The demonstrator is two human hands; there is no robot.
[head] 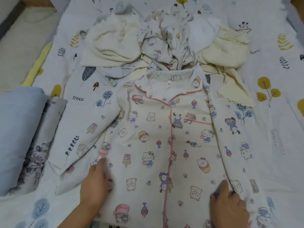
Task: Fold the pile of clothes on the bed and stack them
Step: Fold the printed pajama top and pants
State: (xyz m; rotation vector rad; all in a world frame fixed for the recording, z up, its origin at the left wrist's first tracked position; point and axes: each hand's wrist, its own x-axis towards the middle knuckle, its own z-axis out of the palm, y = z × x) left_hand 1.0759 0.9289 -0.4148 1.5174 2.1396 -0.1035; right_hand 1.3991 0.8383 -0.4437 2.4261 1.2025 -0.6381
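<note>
We press our left hand (pixel 94 183) and right hand (pixel 228 201) flat on the cartoon-print pajama shirt (pixel 164 137) spread on the bed (pixel 271 129)

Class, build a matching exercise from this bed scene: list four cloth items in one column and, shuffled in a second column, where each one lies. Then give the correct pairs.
Column 1
1. pyjama shirt
2. cream cloth
3. rolled blue quilt
4. crumpled printed garment

Column 2
A. far middle of the pile
B. left edge of the bed
C. spread flat under both hands
D. right side of the pile

Pairs: 1-C, 2-D, 3-B, 4-A
</note>
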